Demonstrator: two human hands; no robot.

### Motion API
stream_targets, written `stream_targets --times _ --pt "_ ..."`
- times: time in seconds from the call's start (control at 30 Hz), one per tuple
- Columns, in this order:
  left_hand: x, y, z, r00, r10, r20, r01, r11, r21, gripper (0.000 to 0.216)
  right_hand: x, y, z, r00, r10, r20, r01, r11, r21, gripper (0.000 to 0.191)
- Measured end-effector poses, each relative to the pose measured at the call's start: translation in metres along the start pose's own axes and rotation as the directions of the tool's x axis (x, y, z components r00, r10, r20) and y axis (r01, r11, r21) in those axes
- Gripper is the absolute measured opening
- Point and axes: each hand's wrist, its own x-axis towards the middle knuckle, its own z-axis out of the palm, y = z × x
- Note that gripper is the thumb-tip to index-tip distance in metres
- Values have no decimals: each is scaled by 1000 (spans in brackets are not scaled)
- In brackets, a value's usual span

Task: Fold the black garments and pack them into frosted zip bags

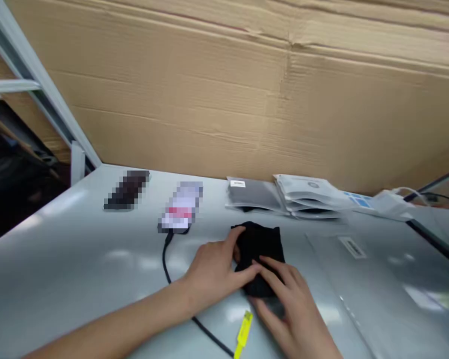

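Note:
A folded piece of black cloth [260, 244] lies on the grey tabletop [97, 279] in front of me. My left hand [219, 264] grips its left side, the thumb across the front and some fingers hidden beneath. From the lower right, my right hand [288, 299] holds the near edge, fingers on top and thumb below. The left thumb and right fingertips meet over the fabric. Just right of the cloth, a clear plastic bag [389, 289] with a small barcode label rests flat.
Packed clear bags [310, 192] and a bag with dark contents [254, 194] lie along the back. A blurred phone [183, 207] has a black cable [165, 259] with a yellow tag [244, 329]. Another dark device [127, 191] sits left. Cardboard [190, 89] stands behind.

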Motion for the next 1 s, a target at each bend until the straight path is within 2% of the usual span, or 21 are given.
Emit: stream_targets --times 0.13,0.23,0.3,0.37,0.47,0.53,0.63,0.77,0.87,1.0 --pt "2 1 1 999 -53 13 54 995 -80 71 0 -7 5 1000 -8 -11 8 1000 27 39" --pt "4 0 1 995 -96 7 96 984 -153 68 -4 -13 7 999 -17 -29 19 998 60 46" --pt "6 -2 2 994 -103 18 105 976 -192 64 -6 -15 1 1000 -23 1 23 995 99 48" --pt "7 -5 3 995 -94 36 100 969 -225 63 -5 -11 -13 999 13 41 -19 988 151 41" --pt "8 -8 2 995 -78 60 89 968 -234 62 -3 10 -42 986 168 -24 -162 972 169 29" --pt "8 -8 -1 995 -69 71 83 973 -217 62 -4 35 -60 943 313 -113 -299 947 121 30" --pt "9 -7 -10 995 -65 80 77 984 -164 63 -11 73 -73 864 473 -170 -475 879 37 41" --pt "16 -3 -22 995 -85 61 84 996 13 57 -25 102 -69 829 540 -144 -553 830 -70 56" --pt "31 1 -23 999 -45 18 42 989 144 63 -29 106 -66 808 579 -112 -586 808 -55 49" --pt "54 4 -12 997 47 67 -50 997 50 56 -26 104 -72 818 569 -86 -573 818 -39 32"
